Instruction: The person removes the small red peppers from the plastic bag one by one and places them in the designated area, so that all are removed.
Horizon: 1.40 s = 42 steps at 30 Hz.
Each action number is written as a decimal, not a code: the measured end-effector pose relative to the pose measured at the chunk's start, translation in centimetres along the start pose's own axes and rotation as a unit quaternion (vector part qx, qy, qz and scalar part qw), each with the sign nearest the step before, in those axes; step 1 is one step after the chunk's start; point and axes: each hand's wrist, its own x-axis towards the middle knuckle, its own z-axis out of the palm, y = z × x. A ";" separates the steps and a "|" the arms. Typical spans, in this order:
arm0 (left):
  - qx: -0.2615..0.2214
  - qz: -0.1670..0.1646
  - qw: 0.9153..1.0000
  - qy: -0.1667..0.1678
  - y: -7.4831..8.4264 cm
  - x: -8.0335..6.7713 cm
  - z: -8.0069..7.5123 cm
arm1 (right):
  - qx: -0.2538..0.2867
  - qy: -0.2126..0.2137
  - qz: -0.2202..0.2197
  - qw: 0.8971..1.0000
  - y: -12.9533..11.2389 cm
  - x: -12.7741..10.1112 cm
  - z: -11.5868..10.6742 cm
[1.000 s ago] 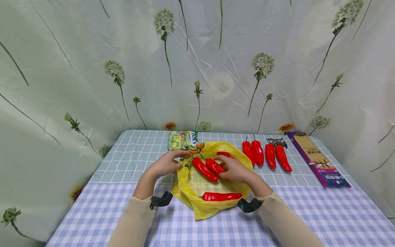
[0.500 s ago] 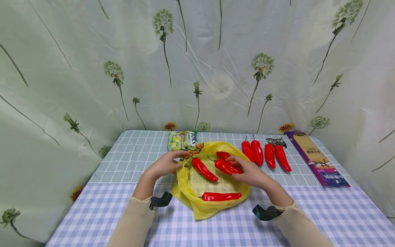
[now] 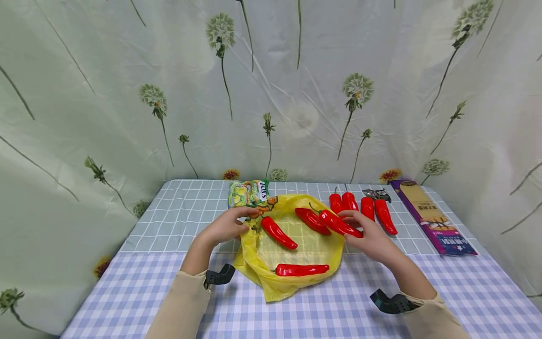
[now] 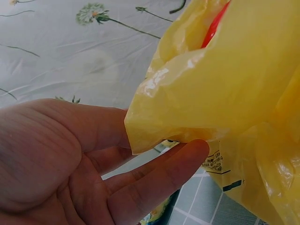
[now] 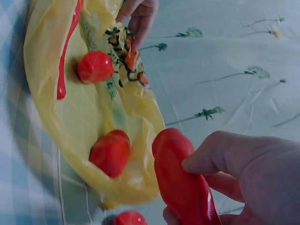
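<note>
Behind the yellow bag (image 4: 225, 93), one red pepper (image 4: 214, 26) barely shows.

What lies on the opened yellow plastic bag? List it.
Three red peppers lie on the yellow plastic bag: one at left, one at the back, one near the front edge. Anything beneath the bag is covered.

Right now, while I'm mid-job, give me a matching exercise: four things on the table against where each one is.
Things:
1. Red pepper with a green stem
2. Yellow plastic bag
3. Long purple box
4. Green and yellow snack packet

Places:
A. Far right of the table
B. Behind the bag, at its far left edge
C. Gripped in the right hand
D. Its edge pinched by the left hand

Pairs: 1-C, 2-D, 3-A, 4-B
</note>
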 end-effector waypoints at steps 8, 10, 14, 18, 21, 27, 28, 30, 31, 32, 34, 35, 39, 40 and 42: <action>-0.004 -0.008 1.000 0.003 0.1 0.0 0.1 | -0.014 0.034 0.020 0.999 1.8 -0.9 -1.7; -0.003 -0.006 1.000 0.001 0.0 0.0 0.1 | -0.020 0.037 0.023 0.999 2.3 -1.1 -2.2; -0.002 -0.003 1.000 0.000 0.0 0.1 0.1 | -0.031 0.029 0.034 0.998 3.4 -1.6 -2.9; 0.000 0.000 1.000 0.000 0.0 0.1 0.0 | -0.043 0.018 0.038 0.998 4.4 -2.0 -3.3; -0.001 -0.002 1.000 0.001 0.0 0.1 0.1 | -0.048 0.008 0.036 0.998 4.9 -2.3 -3.5; -0.008 -0.003 1.000 0.000 0.0 0.0 0.1 | -0.053 -0.010 0.033 0.998 5.8 -2.9 -3.7; -0.009 -0.003 1.000 0.000 0.0 0.0 0.1 | -0.054 -0.013 0.032 0.998 5.9 -2.9 -3.7; -0.009 -0.002 1.000 0.001 -0.1 0.0 0.1 | -0.053 -0.020 0.032 0.998 6.2 -3.0 -3.7; -0.008 -0.002 1.000 0.002 -0.1 0.0 0.1 | -0.053 -0.024 0.032 0.998 6.4 -3.0 -3.7; -0.007 -0.002 1.000 0.002 -0.1 0.0 0.1 | -0.052 -0.027 0.035 0.998 6.5 -3.0 -3.6; -0.008 -0.004 1.000 0.002 -0.1 0.1 0.1 | -0.052 -0.034 0.036 0.997 6.8 -3.0 -3.6; -0.007 -0.005 1.000 0.002 -0.1 0.1 0.1 | -0.053 -0.036 0.037 0.997 6.9 -3.0 -3.5; -0.010 -0.007 1.000 0.001 -0.1 0.1 0.1 | -0.059 -0.045 0.044 0.996 7.2 -3.0 -3.3; -0.010 -0.007 1.000 0.001 0.0 0.1 0.1 | -0.061 -0.047 0.048 0.996 7.3 -3.0 -3.3; -0.010 -0.008 1.000 0.001 0.0 0.0 0.1 | -0.065 -0.049 0.054 0.995 7.3 -3.0 -3.2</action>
